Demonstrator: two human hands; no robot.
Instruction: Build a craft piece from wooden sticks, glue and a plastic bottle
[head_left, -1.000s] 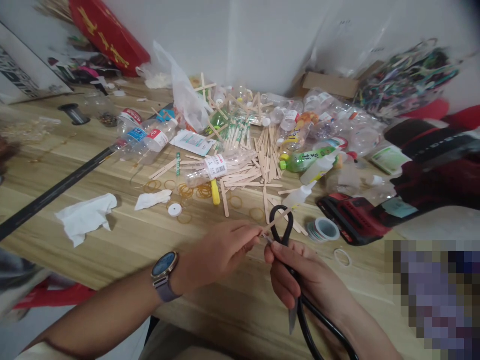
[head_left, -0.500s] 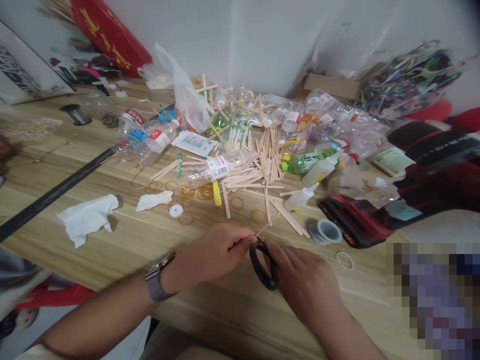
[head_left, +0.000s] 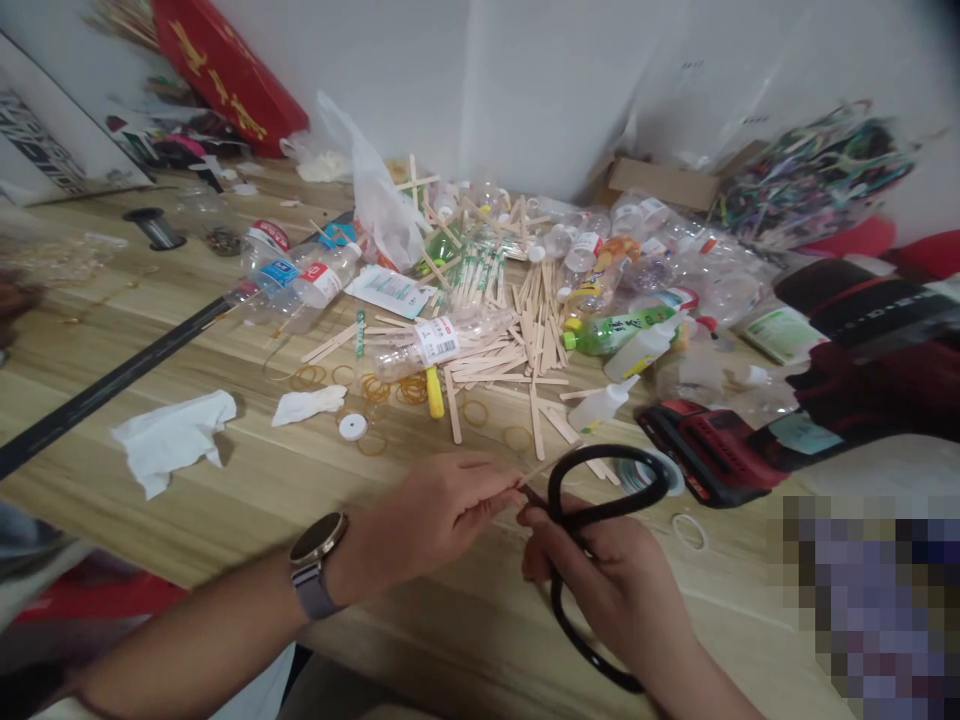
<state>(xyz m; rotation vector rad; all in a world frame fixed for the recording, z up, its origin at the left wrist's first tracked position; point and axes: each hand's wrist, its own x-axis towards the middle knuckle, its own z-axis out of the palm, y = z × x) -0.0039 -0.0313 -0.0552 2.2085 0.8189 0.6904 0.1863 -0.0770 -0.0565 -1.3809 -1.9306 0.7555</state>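
Over the near side of the wooden table (head_left: pixel 247 530), my left hand (head_left: pixel 442 510) is closed, with thumb and fingers pinching a thin, pale wooden stick (head_left: pixel 553 463). The stick's free end points up and to the right. My right hand (head_left: pixel 619 580) holds black-handled scissors (head_left: pixel 556 490) beside the left fingertips. Both large handle loops show, spread apart around the right hand. The blades are mostly hidden between the two hands, so I cannot tell whether they touch the stick.
Popsicle sticks (head_left: pixel 487 362), rubber bands (head_left: pixel 377 388) and a labelled plastic bottle (head_left: pixel 439 340) lie ahead. Glue bottles (head_left: pixel 600 403), a tape roll (head_left: pixel 671 475) and a red-black power drill (head_left: pixel 720 450) are to the right. A long black bar (head_left: pixel 112 388) and crumpled tissue (head_left: pixel 176 435) lie left.
The scissors have turned in my right hand, and their handles now show wide apart where one loop showed before. My left hand stays nearly in place, still pinching the stick.
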